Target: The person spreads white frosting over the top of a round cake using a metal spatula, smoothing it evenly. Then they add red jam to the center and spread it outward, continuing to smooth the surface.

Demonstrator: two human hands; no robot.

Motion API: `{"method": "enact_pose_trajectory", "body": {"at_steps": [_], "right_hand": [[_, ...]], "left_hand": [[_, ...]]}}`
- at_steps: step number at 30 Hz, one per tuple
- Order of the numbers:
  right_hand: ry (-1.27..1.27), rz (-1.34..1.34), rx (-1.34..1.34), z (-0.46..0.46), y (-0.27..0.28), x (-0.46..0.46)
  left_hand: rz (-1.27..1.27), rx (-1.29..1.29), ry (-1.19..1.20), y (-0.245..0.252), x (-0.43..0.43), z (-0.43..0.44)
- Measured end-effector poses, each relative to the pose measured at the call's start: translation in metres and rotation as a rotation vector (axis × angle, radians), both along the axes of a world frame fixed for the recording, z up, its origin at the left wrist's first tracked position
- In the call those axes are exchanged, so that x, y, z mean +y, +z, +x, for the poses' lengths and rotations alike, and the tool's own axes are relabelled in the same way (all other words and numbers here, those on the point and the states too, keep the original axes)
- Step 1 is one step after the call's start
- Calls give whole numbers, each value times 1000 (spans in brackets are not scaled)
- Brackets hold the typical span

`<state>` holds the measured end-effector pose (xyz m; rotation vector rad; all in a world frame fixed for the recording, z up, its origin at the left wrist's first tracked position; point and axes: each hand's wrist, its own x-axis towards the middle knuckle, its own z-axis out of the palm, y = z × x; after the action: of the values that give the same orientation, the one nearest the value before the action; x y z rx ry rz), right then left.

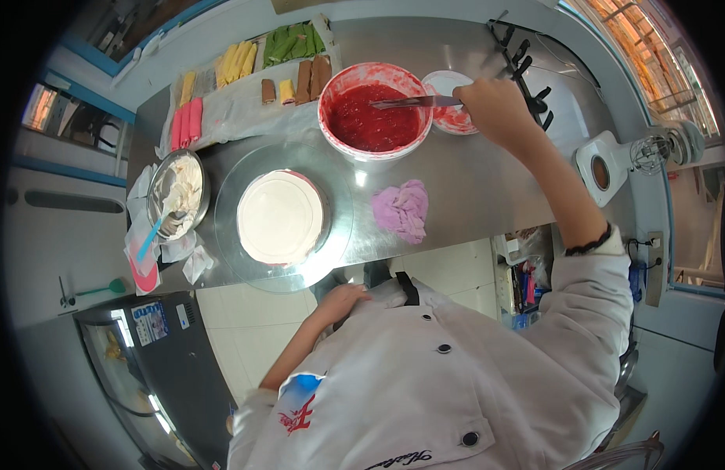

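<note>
My right hand (496,113) is closed around the handle of a metal spatula (409,102), whose blade reaches over a white bucket (375,154) of red jam-like filling (371,126). A round cake with a smooth white top (280,217) rests on a clear round turntable (339,194), left of a crumpled pink-purple cloth (400,210). My left hand (342,302) lies against the front of my jacket, below the table edge; its fingers are partly hidden. Farther left, a metal bowl (205,188) holds cream and a spatula with a blue handle (149,239).
Pink (186,123), yellow (237,61), brown (313,77) and green rolls (293,44) lie on paper at the back left. A red-smeared white lid (450,76) is beside the bucket. Knives (524,70) and a stand mixer (606,167) stand right. Crumpled papers (196,263) lie near the bowl.
</note>
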<state>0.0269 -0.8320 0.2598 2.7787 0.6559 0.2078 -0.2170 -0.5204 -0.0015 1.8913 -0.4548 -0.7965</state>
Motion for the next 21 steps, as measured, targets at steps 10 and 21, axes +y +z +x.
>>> {"method": "enact_pose_trajectory", "body": {"at_steps": [10, 21], "right_hand": [[67, -74, 348, 48, -39, 32], [-228, 503, 840, 45, -65, 16]], "left_hand": [[859, 322, 1098, -145, 172, -209], [41, 139, 1384, -35, 229, -117]]}}
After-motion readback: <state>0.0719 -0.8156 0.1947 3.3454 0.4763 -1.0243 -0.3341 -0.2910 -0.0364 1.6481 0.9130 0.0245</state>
